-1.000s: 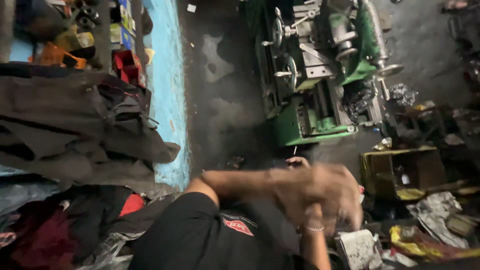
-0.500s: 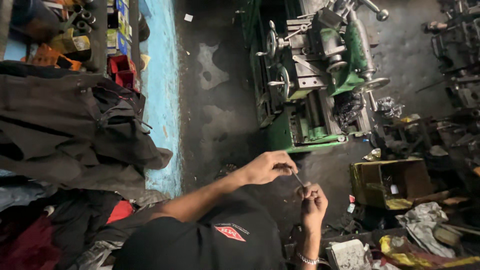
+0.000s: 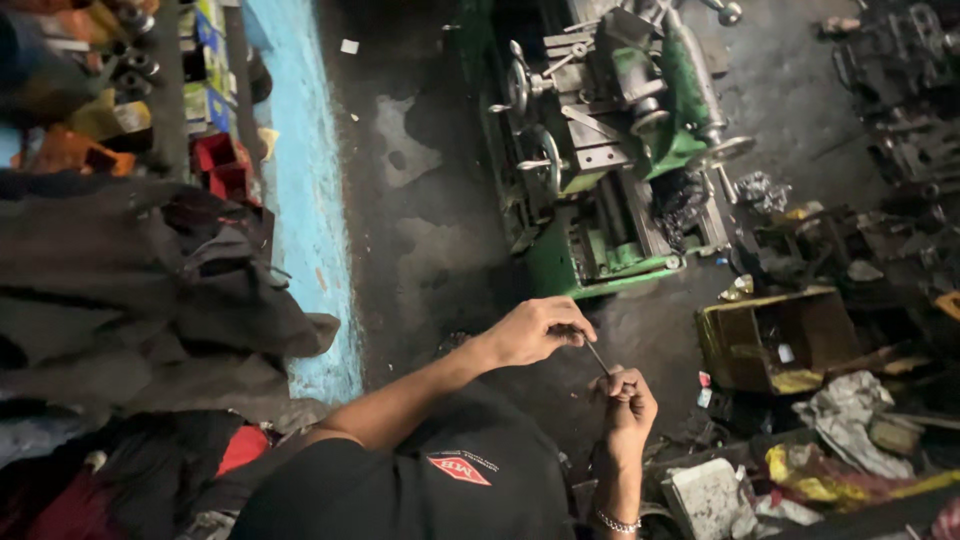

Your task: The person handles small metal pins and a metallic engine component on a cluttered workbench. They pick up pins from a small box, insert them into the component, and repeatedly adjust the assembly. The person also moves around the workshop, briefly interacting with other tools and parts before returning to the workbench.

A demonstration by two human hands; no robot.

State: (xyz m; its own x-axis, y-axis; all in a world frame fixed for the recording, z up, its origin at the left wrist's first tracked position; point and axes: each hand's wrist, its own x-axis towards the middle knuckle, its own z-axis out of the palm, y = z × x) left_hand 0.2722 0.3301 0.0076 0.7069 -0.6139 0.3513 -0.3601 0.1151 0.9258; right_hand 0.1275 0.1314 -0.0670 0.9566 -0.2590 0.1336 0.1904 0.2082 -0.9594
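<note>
The left hand [image 3: 535,332] and the right hand [image 3: 628,398] each pinch with closed fingers one end of a thin dark metal rod [image 3: 597,357], held in the air near the green metal lathe [image 3: 610,150]; it seems light, stiff, best gripped at its ends.

Dark oily floor [image 3: 430,240], green lathe [image 3: 610,150], open yellow box [image 3: 775,340]

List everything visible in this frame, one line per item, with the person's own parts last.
Lathe: one, green, floor, upper centre.
Open box: one, yellowish, right of hands.
Dark clothing pile: one heap, grey-black, left.
Blue strip: one, floor beside the pile.
Red bin: one, upper left.
Rags: several, white and yellow, lower right.
Thin rod: one, dark, between both hands.
Left hand: pinching rod's upper end.
Right hand: closed on lower end, bracelet at wrist.
</note>
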